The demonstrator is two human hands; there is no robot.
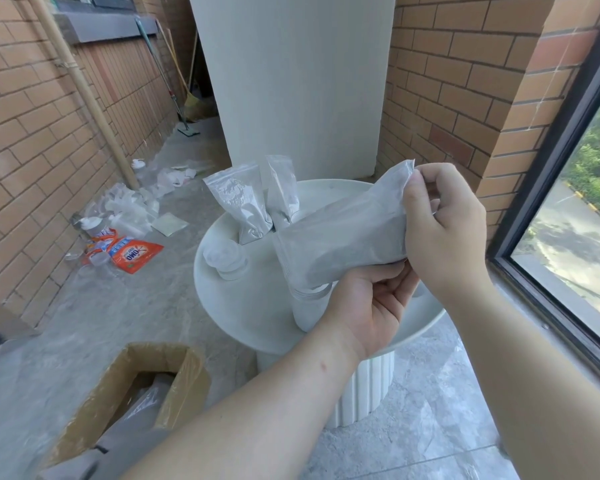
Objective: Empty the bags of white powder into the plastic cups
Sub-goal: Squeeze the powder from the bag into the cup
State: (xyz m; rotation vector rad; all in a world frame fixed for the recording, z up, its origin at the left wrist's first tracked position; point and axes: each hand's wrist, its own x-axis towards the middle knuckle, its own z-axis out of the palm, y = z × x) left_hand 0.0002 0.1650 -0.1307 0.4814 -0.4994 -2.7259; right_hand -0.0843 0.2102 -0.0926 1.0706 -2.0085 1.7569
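Observation:
A clear bag of white powder [343, 233] lies tilted over the round white table [253, 320], its low end over a plastic cup [309, 308]. My left hand [368, 306] holds the bag from underneath, thumb and fingers curled round its lower edge. My right hand [444, 223] pinches the bag's upper corner. Two more powder bags [243, 202] [282, 188] stand upright at the table's back. An empty plastic cup [227, 261] sits on the table's left side.
An open cardboard box [136, 393] stands on the floor at lower left. Plastic wrappers, bottles and an orange detergent pouch [132, 254] litter the floor by the brick wall. A white pillar [298, 81] rises behind the table; a window [575, 202] is on the right.

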